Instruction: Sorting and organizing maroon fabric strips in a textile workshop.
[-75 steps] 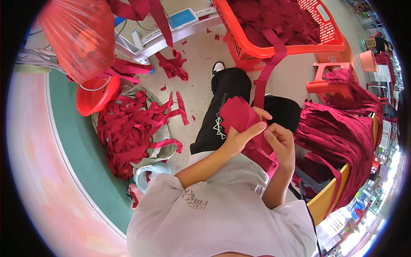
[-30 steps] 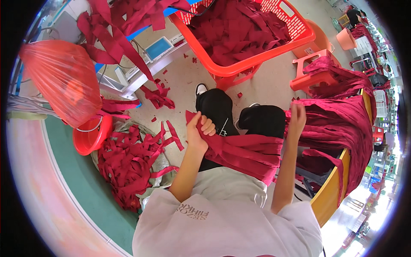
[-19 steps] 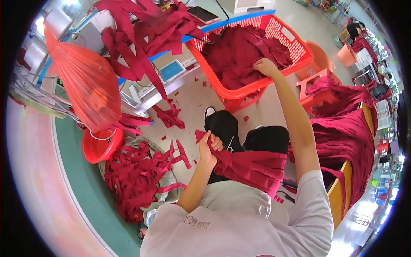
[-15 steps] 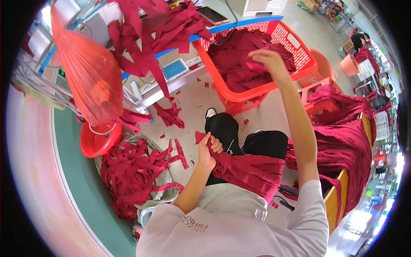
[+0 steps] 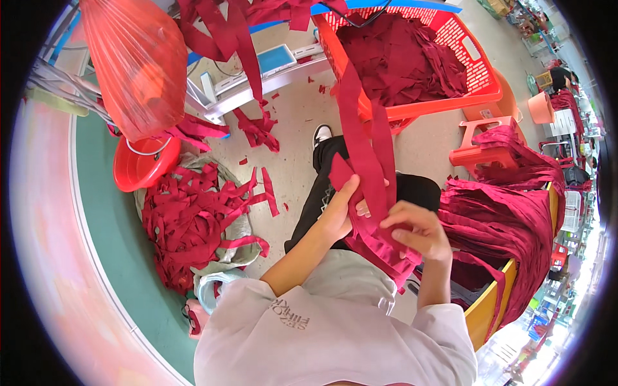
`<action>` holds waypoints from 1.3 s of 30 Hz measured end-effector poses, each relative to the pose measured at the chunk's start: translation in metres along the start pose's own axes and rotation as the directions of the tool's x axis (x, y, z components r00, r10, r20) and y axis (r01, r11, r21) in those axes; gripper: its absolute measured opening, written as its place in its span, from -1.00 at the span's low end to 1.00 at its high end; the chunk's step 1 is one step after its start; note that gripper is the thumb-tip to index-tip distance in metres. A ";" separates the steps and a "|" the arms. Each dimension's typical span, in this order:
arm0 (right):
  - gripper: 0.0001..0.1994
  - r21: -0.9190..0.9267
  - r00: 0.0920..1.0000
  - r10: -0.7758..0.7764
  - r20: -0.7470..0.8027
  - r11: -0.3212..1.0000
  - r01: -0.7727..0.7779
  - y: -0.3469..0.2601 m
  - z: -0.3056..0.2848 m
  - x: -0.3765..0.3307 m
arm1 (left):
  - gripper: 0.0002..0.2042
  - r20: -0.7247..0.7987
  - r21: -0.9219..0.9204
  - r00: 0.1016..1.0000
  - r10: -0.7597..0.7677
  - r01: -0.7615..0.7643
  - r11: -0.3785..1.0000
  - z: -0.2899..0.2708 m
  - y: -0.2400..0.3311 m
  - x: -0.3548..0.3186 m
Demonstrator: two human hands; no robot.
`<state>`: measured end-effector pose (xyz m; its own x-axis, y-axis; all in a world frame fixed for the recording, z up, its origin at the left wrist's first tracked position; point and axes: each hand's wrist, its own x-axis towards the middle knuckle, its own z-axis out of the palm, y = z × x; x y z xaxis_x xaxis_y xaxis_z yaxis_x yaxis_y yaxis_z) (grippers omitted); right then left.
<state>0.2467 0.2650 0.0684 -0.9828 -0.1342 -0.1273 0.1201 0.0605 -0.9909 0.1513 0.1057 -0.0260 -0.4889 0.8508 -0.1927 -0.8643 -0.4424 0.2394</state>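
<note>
Across my lap lies a bundle of dark red fabric strips [image 5: 370,248]. My left hand [image 5: 341,209] is closed around its upper end, with the thumb on top. My right hand [image 5: 421,231] is beside it on the right, fingers curled and thumb and forefinger pinched at the red cloth. Two long loose strips [image 5: 365,154] run from the front of the red basket [image 5: 425,108] down over the bundle between my hands. A heap of cut red fabric pieces [image 5: 402,61] fills the basket. The cloth partly hides my fingertips.
More red strips [image 5: 193,222] are heaped in a sack on the left, below a red basin [image 5: 147,164] and a hanging red plastic bag [image 5: 135,71]. Long red cloth [image 5: 508,219] drapes over a yellow-edged box on the right. Beyond it stands a red stool [image 5: 486,145].
My right hand has come back from above the basket to the bundle. Long strips now hang between basket and lap. My left hand keeps its grip, and the view has shifted.
</note>
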 end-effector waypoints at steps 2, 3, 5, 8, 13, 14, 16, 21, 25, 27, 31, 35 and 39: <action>-0.81 -0.157 0.995 0.041 0.087 0.987 -0.027 0.018 0.006 -0.013 | -0.52 -0.138 -0.012 0.990 -0.040 0.039 0.999 -0.008 -0.001 0.003; -0.82 -0.133 0.988 0.110 0.108 0.986 -0.095 0.025 0.009 -0.021 | -0.56 -0.092 -0.073 0.994 -0.059 0.052 0.996 -0.015 -0.001 0.007; -0.86 -0.175 0.975 0.158 0.158 0.976 -0.130 0.043 0.008 -0.039 | -0.66 -0.014 -0.144 0.999 -0.039 0.036 0.989 -0.012 -0.002 0.010; -0.82 -0.190 0.901 0.431 -0.044 0.882 -0.431 0.092 -0.009 -0.093 | -0.74 0.203 -0.193 0.979 0.016 0.024 0.981 -0.011 0.005 0.016; -0.81 -0.225 0.427 0.475 -0.769 0.424 -0.877 0.151 -0.051 -0.182 | -0.70 0.329 -0.047 0.930 0.167 -0.160 0.986 -0.012 0.034 0.027; -0.80 -0.245 0.340 0.388 -0.857 0.273 -0.930 0.162 -0.056 -0.200 | -0.69 0.337 -0.084 0.921 0.195 -0.177 0.981 -0.010 0.037 0.027; -0.80 -0.228 0.225 0.202 -0.953 0.009 -0.974 0.182 -0.058 -0.227 | -0.68 0.334 -0.075 0.909 0.250 -0.238 0.968 -0.014 0.046 0.022; -0.77 -0.208 0.150 0.389 -0.909 -0.110 -0.972 0.222 -0.048 -0.257 | -0.60 0.134 -0.018 0.947 0.293 -0.293 0.956 -0.006 0.050 0.012; -0.80 -0.407 0.551 0.236 -0.800 0.461 -0.789 0.190 -0.024 -0.186 | -0.49 -0.125 0.181 0.958 0.257 -0.233 0.956 0.005 0.038 0.008; -0.80 -0.547 0.629 0.044 -0.776 0.450 -0.706 0.133 -0.001 -0.119 | -0.42 -0.081 0.215 0.972 0.220 -0.198 0.956 -0.001 0.030 0.005; -0.66 -0.098 0.808 0.043 -0.588 0.988 -0.123 0.071 0.024 -0.053 | -0.34 -0.095 0.392 0.971 0.219 -0.166 0.905 0.011 0.019 0.001; -0.71 -0.326 0.870 -0.153 -0.469 0.945 -0.010 0.045 0.045 -0.001 | -0.34 -0.067 0.359 0.982 0.175 -0.140 0.923 0.020 0.012 -0.003; -0.92 -0.117 0.865 0.021 -0.501 0.989 -0.092 0.042 0.051 0.008 | -0.59 -0.041 0.444 0.967 0.252 -0.209 0.871 0.006 0.004 -0.010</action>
<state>0.2510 0.2155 0.0238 -0.9180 0.3811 -0.1094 0.1926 0.1875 -0.9632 0.1539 0.0973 -0.0177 -0.6955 0.6994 -0.1645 -0.5984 -0.4371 0.6715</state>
